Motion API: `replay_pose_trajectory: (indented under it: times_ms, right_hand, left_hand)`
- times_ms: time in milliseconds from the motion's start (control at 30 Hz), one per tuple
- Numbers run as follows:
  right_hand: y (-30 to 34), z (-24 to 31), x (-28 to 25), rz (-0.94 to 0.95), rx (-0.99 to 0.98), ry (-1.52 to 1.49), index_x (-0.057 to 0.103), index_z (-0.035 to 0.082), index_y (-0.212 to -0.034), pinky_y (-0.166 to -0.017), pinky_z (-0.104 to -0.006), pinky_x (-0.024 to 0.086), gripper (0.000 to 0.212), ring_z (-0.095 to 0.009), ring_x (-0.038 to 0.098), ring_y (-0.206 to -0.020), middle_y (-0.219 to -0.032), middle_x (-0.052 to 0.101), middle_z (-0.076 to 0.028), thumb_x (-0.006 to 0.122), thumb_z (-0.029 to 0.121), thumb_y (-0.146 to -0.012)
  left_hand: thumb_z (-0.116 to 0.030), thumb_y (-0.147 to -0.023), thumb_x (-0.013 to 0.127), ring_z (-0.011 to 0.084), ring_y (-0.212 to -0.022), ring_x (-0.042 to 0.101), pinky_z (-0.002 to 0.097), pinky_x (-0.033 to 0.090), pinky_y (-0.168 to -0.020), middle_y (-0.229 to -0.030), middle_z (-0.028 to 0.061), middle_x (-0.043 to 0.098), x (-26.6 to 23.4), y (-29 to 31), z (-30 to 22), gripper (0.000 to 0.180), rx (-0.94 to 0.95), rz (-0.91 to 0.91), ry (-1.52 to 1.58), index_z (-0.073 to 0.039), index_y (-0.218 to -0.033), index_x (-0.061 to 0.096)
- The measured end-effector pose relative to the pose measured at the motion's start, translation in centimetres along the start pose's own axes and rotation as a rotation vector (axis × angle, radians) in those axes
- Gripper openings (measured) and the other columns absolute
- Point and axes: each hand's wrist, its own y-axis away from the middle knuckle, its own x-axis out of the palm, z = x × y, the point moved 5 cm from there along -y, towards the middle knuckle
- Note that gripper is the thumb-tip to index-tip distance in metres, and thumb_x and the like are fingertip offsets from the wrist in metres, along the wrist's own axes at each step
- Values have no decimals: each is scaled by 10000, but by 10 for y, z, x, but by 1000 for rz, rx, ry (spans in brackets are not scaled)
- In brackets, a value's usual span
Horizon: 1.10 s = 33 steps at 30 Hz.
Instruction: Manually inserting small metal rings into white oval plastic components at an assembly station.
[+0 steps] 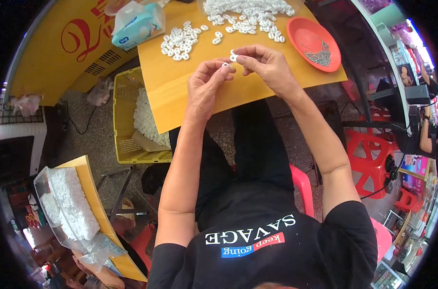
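Above the near part of the yellow table [166,106], my left hand [207,86] pinches a small white plastic piece [225,64] between thumb and fingertips. Just beside it, my right hand [265,67] is closed on another small white plastic piece [233,57]. The fingers partly cover both pieces, and I cannot tell whether they touch. Beyond my hands lies a loose group of white oval pieces with holes [180,41]. A larger heap of the same pieces [250,12] is at the far edge. On the right, a red plate [301,31] holds many thin metal pins [320,54].
A blue tissue pack [138,26] stands at the table's far left. Below the left edge, a yellow crate [125,156] contains white pieces. Lower left, a clear bin [44,185] of white pieces sits on another board, with a person's arm [101,274] near it. Red stools [371,159] stand right.
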Motion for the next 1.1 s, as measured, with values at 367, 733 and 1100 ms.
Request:
replay_pose_trajectory:
  times_ms: [367,733,1100]
  right_hand:
    - [22,3,7,-210,-373,319,677,-9,-1049,-660,-240,501,216,-124,621,-763,-874,661,-76,681,98,-863]
    - [22,-3,5,-230,-60,-164,669,-28,-1071,-664,-208,489,224,-78,579,-690,-870,647,-40,607,144,-942]
    - [21,-7,14,-363,-43,-257,684,-24,-1006,-618,-204,513,214,-61,590,-645,-817,678,-40,674,160,-897]
  left_hand:
    - [-75,-922,617,168,-906,642,283,520,-823,-1053,125,662,2,2,0,145,-26,30,30,11,-1037,592]
    - [-80,-930,605,173,-841,645,288,526,-788,-996,139,666,2,3,-1,123,-52,36,-9,-10,-1024,570]
    - [-93,-916,631,127,-665,614,237,501,-639,-800,99,659,2,0,1,131,-79,16,-1,9,-976,578]
